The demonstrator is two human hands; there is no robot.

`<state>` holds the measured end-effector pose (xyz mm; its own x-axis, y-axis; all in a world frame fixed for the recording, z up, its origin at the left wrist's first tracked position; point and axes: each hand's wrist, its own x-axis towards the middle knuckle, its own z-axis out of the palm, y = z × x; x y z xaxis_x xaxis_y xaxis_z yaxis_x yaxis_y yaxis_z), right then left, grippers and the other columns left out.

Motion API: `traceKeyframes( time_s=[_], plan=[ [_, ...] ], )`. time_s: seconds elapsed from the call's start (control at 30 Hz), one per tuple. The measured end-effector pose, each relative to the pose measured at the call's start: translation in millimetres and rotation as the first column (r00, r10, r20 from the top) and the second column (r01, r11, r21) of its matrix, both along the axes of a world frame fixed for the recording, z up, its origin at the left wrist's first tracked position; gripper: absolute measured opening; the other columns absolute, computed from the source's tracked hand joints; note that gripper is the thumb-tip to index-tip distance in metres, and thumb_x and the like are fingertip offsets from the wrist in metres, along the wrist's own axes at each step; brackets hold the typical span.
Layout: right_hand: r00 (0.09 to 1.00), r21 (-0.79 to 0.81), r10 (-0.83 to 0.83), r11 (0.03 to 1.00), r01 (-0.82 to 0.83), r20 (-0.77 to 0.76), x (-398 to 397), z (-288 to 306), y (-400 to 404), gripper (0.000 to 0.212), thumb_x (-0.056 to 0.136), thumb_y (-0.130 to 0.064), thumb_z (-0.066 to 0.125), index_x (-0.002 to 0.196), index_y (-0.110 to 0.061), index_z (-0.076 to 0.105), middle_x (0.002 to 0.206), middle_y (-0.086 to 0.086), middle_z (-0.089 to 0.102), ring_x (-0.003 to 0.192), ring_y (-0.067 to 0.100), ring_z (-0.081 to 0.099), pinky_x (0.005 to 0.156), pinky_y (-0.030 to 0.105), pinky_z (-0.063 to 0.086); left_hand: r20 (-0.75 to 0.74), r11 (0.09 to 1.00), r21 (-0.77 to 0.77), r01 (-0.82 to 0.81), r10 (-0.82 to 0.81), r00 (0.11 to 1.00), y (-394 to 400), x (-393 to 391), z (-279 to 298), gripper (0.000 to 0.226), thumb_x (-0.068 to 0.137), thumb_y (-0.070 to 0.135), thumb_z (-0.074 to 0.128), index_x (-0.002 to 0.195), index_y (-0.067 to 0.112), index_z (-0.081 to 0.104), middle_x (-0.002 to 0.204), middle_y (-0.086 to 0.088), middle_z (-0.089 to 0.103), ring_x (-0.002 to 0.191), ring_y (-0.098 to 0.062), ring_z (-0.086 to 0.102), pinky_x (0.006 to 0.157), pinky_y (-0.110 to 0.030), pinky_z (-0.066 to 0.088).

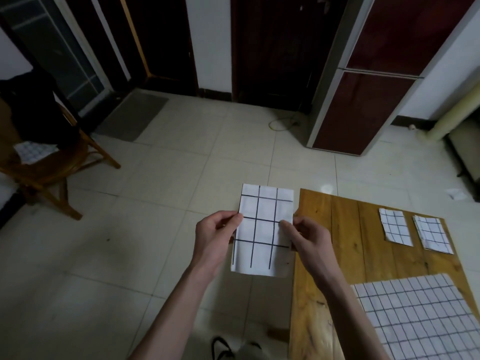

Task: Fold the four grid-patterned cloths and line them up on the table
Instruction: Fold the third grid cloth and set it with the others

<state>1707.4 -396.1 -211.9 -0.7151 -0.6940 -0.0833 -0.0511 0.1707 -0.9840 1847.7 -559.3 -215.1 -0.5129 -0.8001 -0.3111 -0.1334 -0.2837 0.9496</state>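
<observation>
Left hand [217, 236] and right hand [307, 239] pinch opposite edges of a folded cloth [262, 229], held taut over the floor beside the table [335, 245], probably for another fold. Two folded cloths [394, 227] lie aligned there; one unfolded cloth [420, 315] waits.

Pale glossy floor tiles [161, 193] cover the dim room. A wooden chair [46, 175] stands at the left near a grey doormat [132, 115]. Dark doors [275, 53] and white walls [207, 40] close the far side; a maroon cabinet [363, 100] stands at the right.
</observation>
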Motion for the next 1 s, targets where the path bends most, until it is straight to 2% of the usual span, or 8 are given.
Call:
traceKeyframes(
  time_s=[0.2, 0.33, 0.47, 0.57, 0.67, 0.77, 0.87, 1.0],
  plan=[
    [0.996, 0.023, -0.064, 0.998, 0.065, -0.054, -9.7, 0.2, -25.3, 0.015, 0.101, -0.032, 0.065, 0.094, -0.019, 0.069, 0.076, -0.012, 0.065, 0.070, 0.004, 0.058, 0.063, 0.020, 0.049, 0.012, 0.999, 0.007, 0.036, -0.036, 0.999, -25.8, -20.2, -1.1, 0.006, 0.096, 0.020, 0.077, 0.100, 0.018, 0.081, 0.093, 0.003, 0.081, 0.088, -0.009, 0.074, 0.077, -0.023, 0.058],
    [0.991, 0.004, -0.132, 0.991, 0.132, -0.020, -29.8, -5.8, -42.6, 0.015, 0.101, -0.030, 0.065, 0.096, -0.017, 0.070, 0.077, -0.011, 0.066, 0.070, 0.004, 0.059, 0.063, 0.020, 0.049, 0.035, 0.996, -0.001, 0.090, -0.090, 0.995, -50.5, -48.3, -7.6, 0.009, 0.096, 0.023, 0.077, 0.102, 0.018, 0.081, 0.098, 0.002, 0.081, 0.099, -0.020, 0.075, 0.088, -0.036, 0.061],
    [0.981, 0.006, -0.196, 0.981, 0.195, 0.005, -63.2, -10.9, -69.5, 0.013, 0.101, -0.028, 0.065, 0.099, -0.016, 0.071, 0.081, -0.013, 0.071, 0.073, 0.002, 0.064, 0.064, 0.018, 0.050, 0.062, 0.988, -0.012, 0.151, -0.150, 0.987, -81.5, -89.5, -15.3, 0.009, 0.097, 0.026, 0.076, 0.103, 0.020, 0.080, 0.099, 0.001, 0.080, 0.101, -0.023, 0.074, 0.085, -0.038, 0.062],
    [0.973, 0.009, -0.230, 0.973, 0.230, 0.016, -98.2, -13.5, -93.9, 0.015, 0.101, -0.031, 0.066, 0.097, -0.018, 0.071, 0.084, -0.006, 0.072, 0.075, 0.007, 0.065, 0.066, 0.023, 0.050, 0.069, 0.978, -0.030, 0.206, -0.204, 0.977, -107.8, -129.0, -17.4, 0.011, 0.096, 0.028, 0.076, 0.104, 0.021, 0.079, 0.101, 0.002, 0.079, 0.100, -0.019, 0.073, 0.080, -0.031, 0.056],
    [0.960, 0.012, -0.272, 0.962, 0.272, 0.067, -134.5, -12.6, -117.3, 0.014, 0.100, -0.030, 0.066, 0.096, -0.018, 0.072, 0.086, -0.007, 0.073, 0.078, 0.006, 0.067, 0.068, 0.025, 0.051, 0.083, 0.971, -0.053, 0.234, -0.229, 0.970, -132.6, -172.2, -16.5, 0.007, 0.096, 0.026, 0.077, 0.100, 0.021, 0.078, 0.100, 0.004, 0.078, 0.097, -0.012, 0.070, 0.081, -0.027, 0.051],
    [0.946, 0.011, -0.295, 0.955, 0.296, 0.130, -168.3, -12.1, -138.2, 0.010, 0.100, -0.027, 0.068, 0.101, -0.018, 0.072, 0.097, -0.004, 0.077, 0.091, 0.013, 0.073, 0.078, 0.036, 0.060, 0.093, 0.956, -0.095, 0.277, -0.269, 0.959, -155.5, -215.8, -13.8, 0.003, 0.097, 0.024, 0.076, 0.096, 0.022, 0.077, 0.097, 0.009, 0.077, 0.099, -0.010, 0.069, 0.084, -0.027, 0.050],
    [0.938, 0.020, -0.314, 0.949, 0.315, 0.148, -203.6, -10.2, -156.9, 0.010, 0.099, -0.025, 0.069, 0.104, -0.017, 0.070, 0.101, -0.001, 0.078, 0.096, 0.019, 0.075, 0.083, 0.044, 0.062, 0.080, 0.945, -0.125, 0.303, -0.294, 0.952, -175.3, -257.8, -11.9, 0.003, 0.098, 0.021, 0.074, 0.097, 0.021, 0.077, 0.101, 0.006, 0.078, 0.107, -0.016, 0.070, 0.091, -0.031, 0.054],
    [0.926, 0.048, -0.357, 0.934, 0.354, 0.122, -241.7, -6.0, -172.9, 0.011, 0.099, -0.026, 0.069, 0.105, -0.017, 0.069, 0.102, -0.003, 0.077, 0.095, 0.013, 0.074, 0.084, 0.046, 0.063, 0.066, 0.935, -0.115, 0.335, -0.329, 0.942, -191.8, -303.1, -8.1, 0.004, 0.098, 0.023, 0.073, 0.100, 0.021, 0.077, 0.104, 0.003, 0.078, 0.111, -0.021, 0.070, 0.098, -0.038, 0.056]
  ],
)
